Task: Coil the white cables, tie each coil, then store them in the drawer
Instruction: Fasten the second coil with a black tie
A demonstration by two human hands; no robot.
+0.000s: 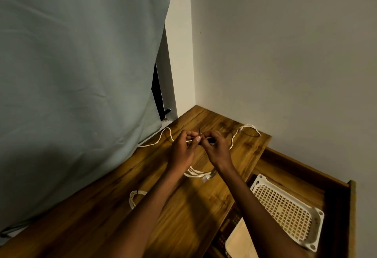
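Note:
My left hand and my right hand meet above the wooden desk top, both pinching a thin dark tie around a white cable coil that hangs below them. A tied white coil lies on the desk near my left forearm. A loose white cable curls on the desk at the back right. Another loose white cable trails at the back left by the curtain. The open drawer lies to the right.
A white perforated plastic basket sits in the drawer, beside a pale flat thing. A grey-green curtain hangs over the left side of the desk. White walls close the corner behind.

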